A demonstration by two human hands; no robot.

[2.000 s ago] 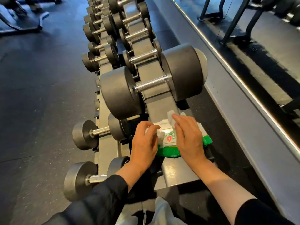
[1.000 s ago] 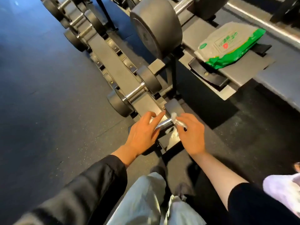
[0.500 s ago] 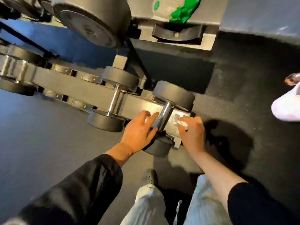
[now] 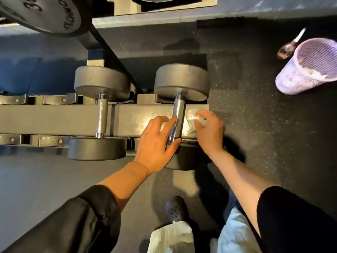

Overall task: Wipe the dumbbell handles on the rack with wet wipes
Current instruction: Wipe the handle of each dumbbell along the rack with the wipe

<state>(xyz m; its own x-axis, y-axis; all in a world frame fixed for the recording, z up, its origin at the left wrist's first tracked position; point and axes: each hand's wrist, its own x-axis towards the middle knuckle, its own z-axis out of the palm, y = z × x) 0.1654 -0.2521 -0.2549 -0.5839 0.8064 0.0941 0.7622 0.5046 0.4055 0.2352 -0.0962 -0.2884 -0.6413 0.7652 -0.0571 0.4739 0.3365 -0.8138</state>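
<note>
The person wears black sleeves [image 4: 78,221] pushed up, so both forearms are bare. The trousers [image 4: 235,232] are pale, light blue. One dark shoe [image 4: 175,209] has small round holes.

We see a lilac mesh wastebasket [image 4: 308,66] at upper right on dark speckled rubber flooring [image 4: 255,125], w/ crumpled white bits inside. Just beside its rim lies a blurred brownish obj. [image 4: 289,46]. At bottom, a dark perforated clog [image 4: 176,209] below pale trousers [image 4: 235,232].
</note>
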